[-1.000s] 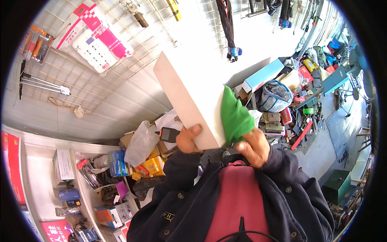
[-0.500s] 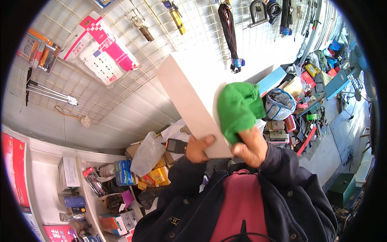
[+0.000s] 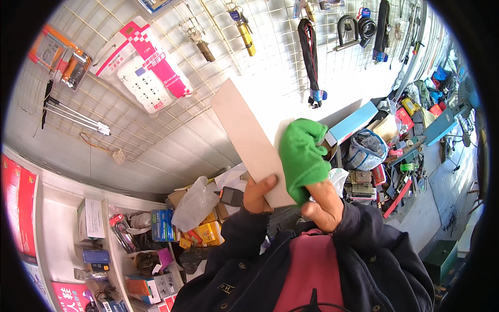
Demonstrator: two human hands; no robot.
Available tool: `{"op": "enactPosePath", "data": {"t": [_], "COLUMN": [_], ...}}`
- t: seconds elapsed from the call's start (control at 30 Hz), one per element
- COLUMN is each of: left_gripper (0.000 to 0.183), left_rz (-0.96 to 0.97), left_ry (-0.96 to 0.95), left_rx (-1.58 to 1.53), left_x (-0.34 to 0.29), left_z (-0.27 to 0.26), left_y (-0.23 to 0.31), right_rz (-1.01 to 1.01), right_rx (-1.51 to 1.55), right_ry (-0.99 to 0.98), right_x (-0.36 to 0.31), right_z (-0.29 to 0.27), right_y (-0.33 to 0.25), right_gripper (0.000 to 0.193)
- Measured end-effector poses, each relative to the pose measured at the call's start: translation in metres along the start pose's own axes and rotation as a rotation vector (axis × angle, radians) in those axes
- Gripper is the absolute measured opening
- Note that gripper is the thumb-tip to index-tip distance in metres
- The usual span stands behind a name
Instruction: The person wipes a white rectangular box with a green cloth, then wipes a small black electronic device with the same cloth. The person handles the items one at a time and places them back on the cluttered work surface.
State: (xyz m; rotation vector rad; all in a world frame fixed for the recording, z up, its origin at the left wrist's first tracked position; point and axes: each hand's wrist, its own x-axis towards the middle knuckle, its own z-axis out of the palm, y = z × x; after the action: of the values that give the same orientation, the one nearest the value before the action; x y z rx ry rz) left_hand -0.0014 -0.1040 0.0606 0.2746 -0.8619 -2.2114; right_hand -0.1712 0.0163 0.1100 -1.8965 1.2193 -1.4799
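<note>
A long white box-like object (image 3: 250,143) stands tilted in front of me, its narrow side facing me and its broad bright face turned right. My left hand (image 3: 258,194) grips its lower end, thumb on the narrow side. Against the broad face, a green cloth (image 3: 304,158) is pressed by my right hand (image 3: 325,205). The cloth covers most of that hand's fingers; its thumb shows below, off the box's edge. Glare washes out the far part of the broad face.
Behind the box, a wire grid (image 3: 208,88) carries hanging locks and packaged goods. White shelves (image 3: 57,223) with small boxes stand at left. A clear plastic bag (image 3: 193,205) and a black handheld device (image 3: 230,196) lie near my left hand. Clutter surrounds a blue-white bag (image 3: 366,150) at right.
My right thumb has come away from the box's lower corner, and the cloth has slid slightly along the broad face. My left hand keeps its hold. The whole view has shifted a little.
</note>
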Motion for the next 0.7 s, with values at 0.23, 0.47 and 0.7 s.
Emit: {"op": "enactPosePath", "data": {"t": [0.23,0.47,0.7], "left_gripper": [0.059,0.055,0.053], "left_rz": [-0.201,0.049,-0.086], "left_ry": [-0.238,-0.109,-0.26], "left_rx": [0.036,-0.054,0.036], "left_x": [-0.026,-0.01,-0.016], "left_z": [0.017,0.001,0.005], "left_y": [-0.026,-0.003,0.001], "right_rz": [-0.031,-0.036,-0.06], "right_rx": [-0.099,-0.027,-0.094], "right_ry": [0.249,0.07,0.15], "right_x": [0.069,0.021,0.04], "right_z": [-0.046,-0.004,-0.023], "right_y": [0.018,-0.001,0.0], "right_gripper": [0.058,0.07,0.056]}}
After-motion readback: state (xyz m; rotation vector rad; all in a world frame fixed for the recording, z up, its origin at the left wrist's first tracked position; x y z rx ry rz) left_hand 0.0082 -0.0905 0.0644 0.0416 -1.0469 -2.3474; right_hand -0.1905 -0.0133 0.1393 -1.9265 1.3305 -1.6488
